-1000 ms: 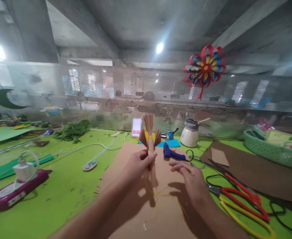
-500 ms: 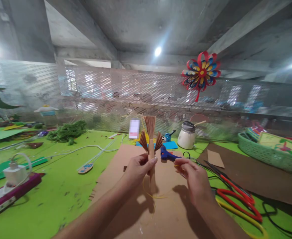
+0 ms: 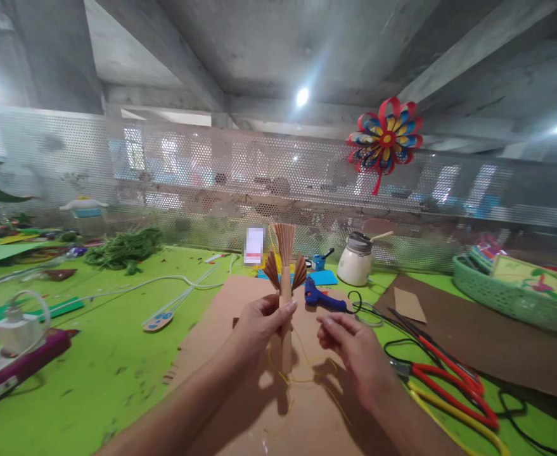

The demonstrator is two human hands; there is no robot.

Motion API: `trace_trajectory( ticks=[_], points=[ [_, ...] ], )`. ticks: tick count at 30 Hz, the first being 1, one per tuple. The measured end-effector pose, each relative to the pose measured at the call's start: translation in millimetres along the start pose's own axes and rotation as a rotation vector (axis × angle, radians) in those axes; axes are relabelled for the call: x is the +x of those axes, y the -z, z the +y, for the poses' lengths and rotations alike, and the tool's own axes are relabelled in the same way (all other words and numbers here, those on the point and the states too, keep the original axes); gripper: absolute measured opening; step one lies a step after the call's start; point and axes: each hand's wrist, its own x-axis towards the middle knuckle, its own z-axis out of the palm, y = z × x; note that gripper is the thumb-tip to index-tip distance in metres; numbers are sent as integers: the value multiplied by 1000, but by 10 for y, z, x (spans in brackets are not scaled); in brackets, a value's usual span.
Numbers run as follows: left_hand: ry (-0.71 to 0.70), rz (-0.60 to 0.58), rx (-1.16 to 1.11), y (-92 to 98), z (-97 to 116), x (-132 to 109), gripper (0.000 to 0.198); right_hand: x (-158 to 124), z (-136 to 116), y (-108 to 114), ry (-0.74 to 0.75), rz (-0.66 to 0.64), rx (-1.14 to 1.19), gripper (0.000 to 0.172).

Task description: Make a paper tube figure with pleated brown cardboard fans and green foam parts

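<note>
My left hand (image 3: pixel 271 322) is closed around the stem of a brown paper craft (image 3: pixel 286 282), which stands upright. Three pleated paper fans spread from its top, one in the middle and one on each side. To its right hovers my right hand (image 3: pixel 349 342), apart from the stem, with thumb and fingertips pinched together; what they hold, if anything, does not show. A thin yellow string (image 3: pixel 301 380) loops below the stem over the brown cardboard sheet (image 3: pixel 240 405). Just beyond my right hand lies a blue glue gun (image 3: pixel 324 300).
Red-handled scissors (image 3: pixel 454 386) and yellow-handled ones lie at right, beside dark brown card (image 3: pixel 487 342). Further back stand a white jar (image 3: pixel 355 261) and a green basket (image 3: pixel 506 294). At left are a power strip (image 3: pixel 21 370), a white cable and a green string bundle (image 3: pixel 123 249).
My right hand has come left and slightly down, toward the stem. The yellow string has shifted and hangs in a different loop. My left hand keeps its hold.
</note>
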Motion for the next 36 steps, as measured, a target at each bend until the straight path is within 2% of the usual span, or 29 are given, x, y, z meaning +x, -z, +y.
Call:
trace_trajectory(
  ticks=[5, 9, 11, 18, 22, 24, 27, 32, 36],
  points=[
    [24, -15, -42, 8, -53, 19, 28, -183, 10, -147, 113, -132, -223, 29],
    [32, -28, -125, -11, -127, 12, 27, -285, 43, -240, 55, -351, -240, 34],
    [35, -38, -153, -36, -144, -5, 27, -330, 87, -281, 20, -388, -264, 37],
    [53, -20, -73, -83, -30, -67, 32, -364, 133, -295, -5, -337, -282, 46],
    [77, -179, -291, -6, -5, -29, 29, -367, 73, -304, 15, -291, -254, 43],
    [75, -217, -381, 35, -9, 4, 31, -374, 63, -312, 16, -278, -246, 41],
    [35, -204, -344, 65, -7, 38, 31, -384, 75, -313, 15, -294, -249, 39],
    [53, -147, -315, 50, 7, 41, 29, -391, 97, -299, 24, -315, -274, 36],
    [58, -159, -315, 57, -1, 41, 29, -396, 83, -302, 8, -327, -262, 37]
  ],
)
